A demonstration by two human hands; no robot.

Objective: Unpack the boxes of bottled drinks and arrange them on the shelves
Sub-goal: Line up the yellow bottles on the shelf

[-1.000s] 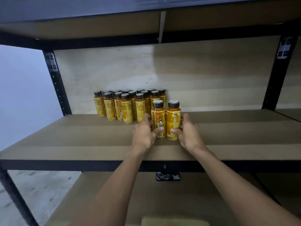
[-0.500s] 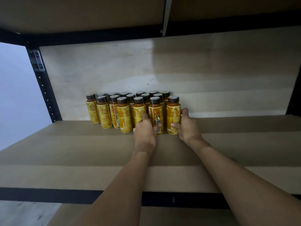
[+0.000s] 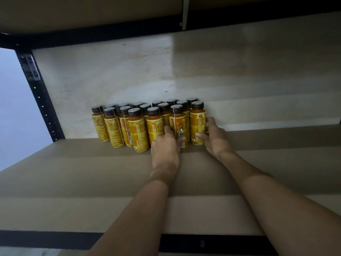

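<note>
Several yellow-labelled drink bottles with dark caps (image 3: pixel 118 130) stand in rows at the back of a brown shelf board (image 3: pixel 92 172), against the pale back panel. My left hand (image 3: pixel 167 145) grips the second bottle from the right in the front row (image 3: pixel 178 122), with thumb and fingers round its lower body. My right hand (image 3: pixel 214 137) grips the rightmost bottle (image 3: pixel 197 121), thumb in front and fingers behind. Both bottles stand upright on the shelf, level with the group.
A black perforated upright (image 3: pixel 39 93) frames the shelf at the left, and another shelf board (image 3: pixel 92 13) hangs overhead. The shelf's black front rail (image 3: pixel 55 239) runs along the bottom. To the right of the bottles the board is bare.
Both hands have pushed the two front bottles back into line with the group. The camera has moved closer to the shelf.
</note>
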